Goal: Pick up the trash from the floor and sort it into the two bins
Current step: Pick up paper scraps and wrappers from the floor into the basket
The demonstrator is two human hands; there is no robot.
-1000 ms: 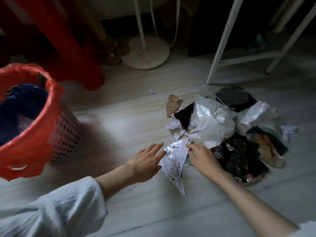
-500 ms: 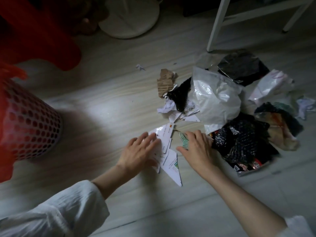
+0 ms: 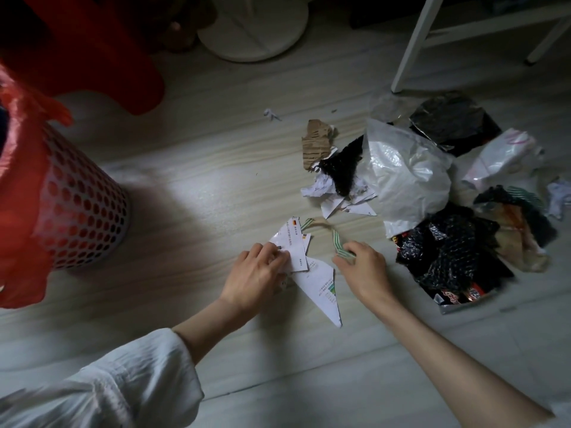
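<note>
Kneeling over pale floorboards (image 3: 191, 186), you have one bin (image 3: 77, 208) in view at your left: a white perforated basket lined with a red plastic bag (image 3: 21, 168) that folds over its rim; its inside is out of view now, so you cannot tell what it holds. Your left hand (image 3: 256, 279) lies on a small stack of white printed paper scraps (image 3: 292, 245), fingers curled and pinching their near edge against the floor. A larger triangular scrap (image 3: 321, 288) lies flat just beside them, between your two hands. Your right hand (image 3: 361, 267) pinches the end of a green-and-white striped strip (image 3: 338, 245), fingers bent around it, while the rest of the strip loops away over the boards. The main trash pile sits well to your right: torn brown cardboard (image 3: 316, 143), a crumpled white plastic bag (image 3: 404, 177), black crinkled wrappers (image 3: 448, 257) and more paper bits. Compared with half a second ago, your left fingers have gone from spread flat over the scraps to gathered on them, and the striped strip, then mostly hidden under your right fingers, is drawn out and plainly showing.
</note>
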